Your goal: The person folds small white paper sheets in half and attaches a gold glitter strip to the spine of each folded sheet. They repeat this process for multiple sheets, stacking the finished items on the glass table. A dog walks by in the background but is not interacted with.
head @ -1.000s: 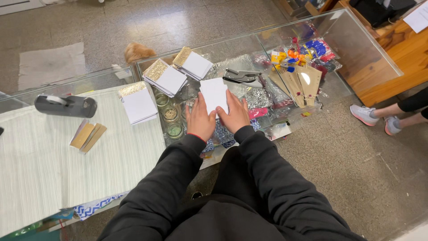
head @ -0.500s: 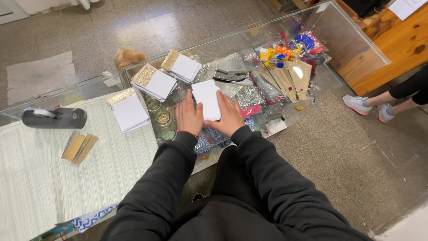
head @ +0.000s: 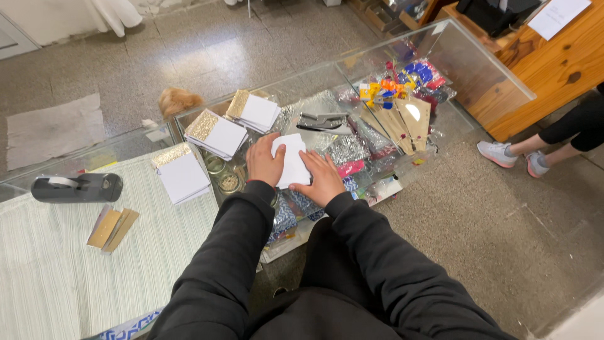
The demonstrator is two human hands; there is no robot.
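Both hands lie flat, fingers spread, on a white sheet of paper point(head: 293, 165) on the glass counter point(head: 465, 69): left hand point(head: 265, 162) on its left edge, right hand point(head: 323, 179) on its lower right. Just beyond lies a grey stapler point(head: 322, 121); farther left, glitter-edged white notepads point(head: 220, 133).

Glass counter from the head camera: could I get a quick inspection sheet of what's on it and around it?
Surface: glass counter with display goods visible beneath; a pale striped mat covers its near-left part.
Job's things: white paper sheet lying flat on the glass.
Clutter: three stacks of white pads with gold glitter tops, tape dispenser, gold card strips, stapler.
Hands: left hand and right hand both press flat on the sheet, nothing gripped.
Cables: nothing seen.
Surroundings: speckled stone floor, wooden furniture, another person's legs and sneakers.
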